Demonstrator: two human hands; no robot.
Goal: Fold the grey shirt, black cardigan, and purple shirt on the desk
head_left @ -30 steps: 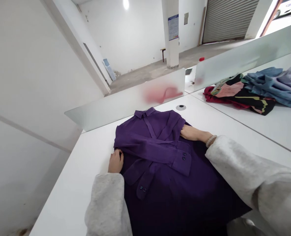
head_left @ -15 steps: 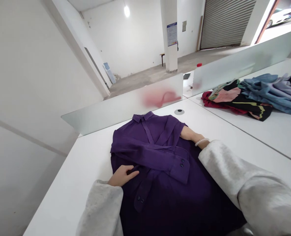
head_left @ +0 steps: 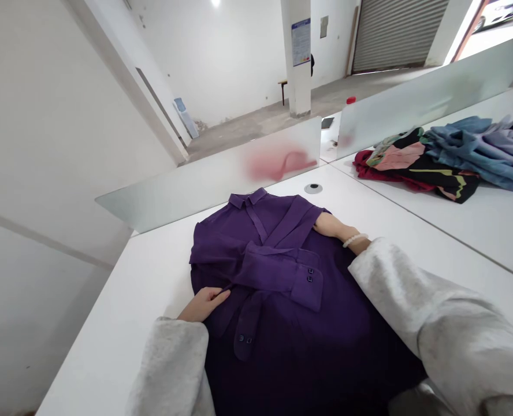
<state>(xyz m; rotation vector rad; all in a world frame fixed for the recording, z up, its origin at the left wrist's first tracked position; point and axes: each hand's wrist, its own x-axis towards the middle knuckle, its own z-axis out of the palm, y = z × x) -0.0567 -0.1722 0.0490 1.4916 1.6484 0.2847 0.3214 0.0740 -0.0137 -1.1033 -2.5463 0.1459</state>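
Observation:
A purple collared shirt (head_left: 282,312) lies flat on the white table (head_left: 130,323), collar away from me, both sleeves folded across its front. My left hand (head_left: 202,303) rests at the shirt's left edge, fingers stretched out flat and pointing right onto the cloth. My right hand (head_left: 328,226) reaches to the shirt's right shoulder; its fingers are tucked under the folded fabric and hidden. A bead bracelet (head_left: 354,238) circles that wrist. Both arms wear light grey fleece sleeves.
A frosted divider panel (head_left: 174,188) runs along the table's far edge. A round cable grommet (head_left: 313,188) sits beyond the collar. On the neighbouring table to the right lies a heap of clothes (head_left: 447,156), red, black and blue. A bottle with a red cap (head_left: 350,102) stands behind the divider.
My left hand slid down the shirt's left edge and went from curled to flat. My right hand pushed further under the right shoulder fold.

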